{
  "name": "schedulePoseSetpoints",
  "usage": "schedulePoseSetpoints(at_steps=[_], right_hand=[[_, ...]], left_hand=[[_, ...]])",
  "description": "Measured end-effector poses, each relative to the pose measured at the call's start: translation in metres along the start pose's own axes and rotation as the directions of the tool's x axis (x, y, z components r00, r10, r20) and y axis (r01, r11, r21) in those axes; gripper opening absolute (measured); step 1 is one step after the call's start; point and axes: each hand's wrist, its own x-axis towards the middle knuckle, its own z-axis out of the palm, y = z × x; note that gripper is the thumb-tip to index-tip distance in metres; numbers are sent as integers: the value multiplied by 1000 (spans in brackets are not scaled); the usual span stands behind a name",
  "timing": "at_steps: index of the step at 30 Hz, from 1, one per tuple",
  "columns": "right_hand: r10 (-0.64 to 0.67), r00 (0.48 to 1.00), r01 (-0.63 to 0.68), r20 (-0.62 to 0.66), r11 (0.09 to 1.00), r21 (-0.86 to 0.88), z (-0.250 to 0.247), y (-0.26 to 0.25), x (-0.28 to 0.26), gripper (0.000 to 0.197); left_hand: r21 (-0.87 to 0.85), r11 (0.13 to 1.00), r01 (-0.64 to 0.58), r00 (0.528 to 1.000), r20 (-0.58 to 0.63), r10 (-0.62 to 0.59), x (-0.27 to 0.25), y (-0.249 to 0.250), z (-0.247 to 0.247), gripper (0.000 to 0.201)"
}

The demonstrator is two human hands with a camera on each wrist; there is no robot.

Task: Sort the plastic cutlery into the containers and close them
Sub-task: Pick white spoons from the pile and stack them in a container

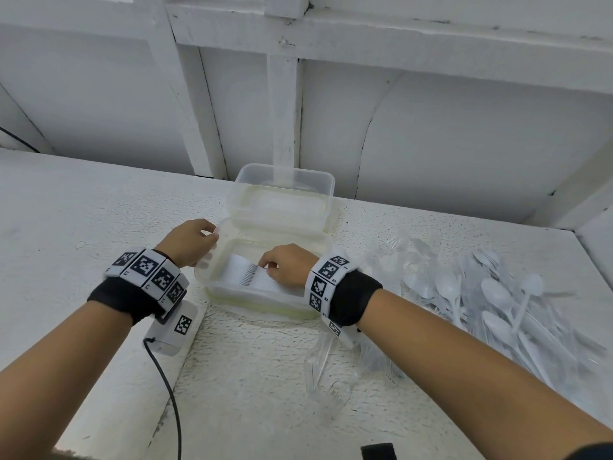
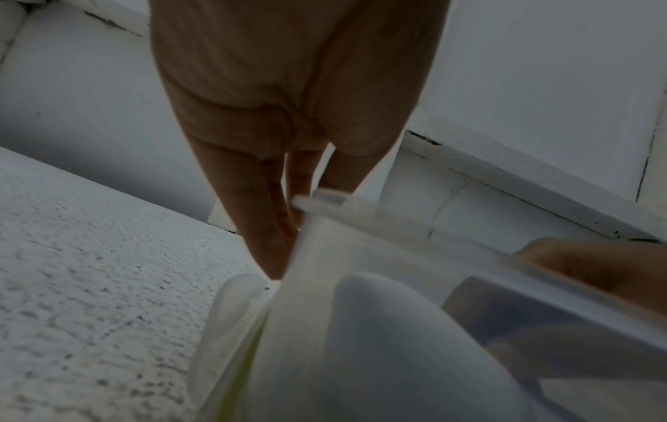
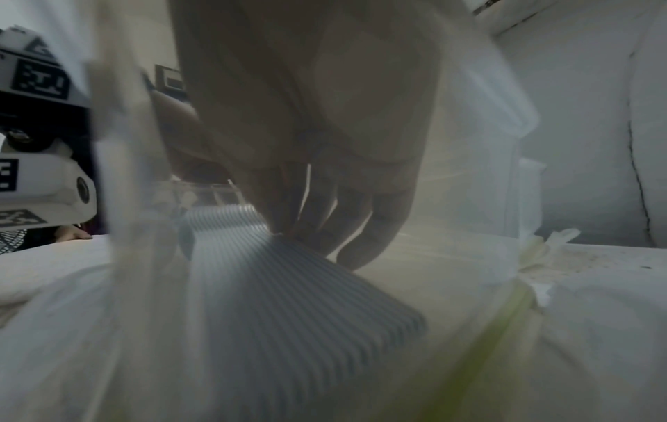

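A translucent near container (image 1: 265,305) stands open mid-table and holds a neat stack of white cutlery (image 1: 243,275). My left hand (image 1: 212,235) grips the container's left rim, fingers outside the wall (image 2: 361,257) and thumb over the edge; the left wrist view shows this hand (image 2: 299,211) at the corner. My right hand (image 1: 269,265) reaches inside and pinches the top of the stack (image 3: 307,299) with thumb and fingertips (image 3: 285,225). A second, far container (image 1: 285,174) stands open just behind the first.
A loose pile of white spoons and forks (image 1: 497,297) covers the table to the right. Clear plastic forks (image 1: 320,363) lie under my right forearm. A black cable (image 1: 169,393) trails from the left wrist. A white panelled wall closes the back.
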Motion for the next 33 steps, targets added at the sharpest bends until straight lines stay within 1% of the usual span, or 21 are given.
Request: schedulePoseSetpoints(at_steps=[6, 8, 10, 12, 14, 16, 18, 20, 22, 24, 26, 28, 30, 33], right_hand=[[27, 999, -27, 17, 1000, -11, -1, 0, -2, 38], [15, 1000, -15, -2, 1000, -20, -6, -1, -8, 38], [-6, 999, 6, -50, 1000, -15, -15, -2, -19, 38], [-29, 994, 29, -102, 1000, -10, -26, -2, -34, 38], [-48, 986, 50, -157, 999, 7, -37, 0, -54, 37], [-54, 973, 63, -223, 998, 31, -46, 7, -76, 37], [-38, 954, 58, -296, 996, 60, -52, 17, -100, 35], [-11, 932, 43, -363, 996, 80, -55, 31, -125, 34], [24, 910, 18, -413, 995, 98, -55, 45, -151, 33], [71, 896, -22, -438, 993, 116, -52, 62, -177, 31], [131, 886, -77, -445, 987, 138, -45, 81, -200, 30], [204, 877, -150, -434, 976, 156, -37, 99, -222, 30], [282, 865, -223, -415, 957, 185, -28, 115, -243, 30], [349, 847, -288, -402, 935, 205, -14, 130, -268, 30]], left_hand=[[30, 1000, 2, 1000, 2, -2, -2, 2, 0, 30], [55, 998, 11, 1000, -3, -11, -5, 3, -1, 33], [131, 991, -2, 999, -35, 7, -8, 5, -3, 37], [215, 976, -47, 992, -108, 71, -14, 9, -3, 39], [233, 964, -128, 967, -188, 174, -24, 18, -2, 38], [235, 942, -242, 922, -246, 298, -37, 31, 3, 34], [232, 901, -367, 864, -272, 423, -54, 47, 13, 29], [216, 853, -474, 814, -261, 519, -71, 66, 28, 26], [173, 809, -562, 783, -206, 587, -88, 83, 47, 23], [124, 763, -634, 754, -117, 646, -102, 99, 69, 20], [88, 714, -694, 717, -1, 697, -113, 112, 95, 20], [73, 666, -743, 669, 132, 732, -121, 123, 122, 20], [95, 635, -767, 634, 271, 725, -124, 130, 148, 21], [176, 593, -786, 594, 482, 644, -124, 132, 181, 21]])
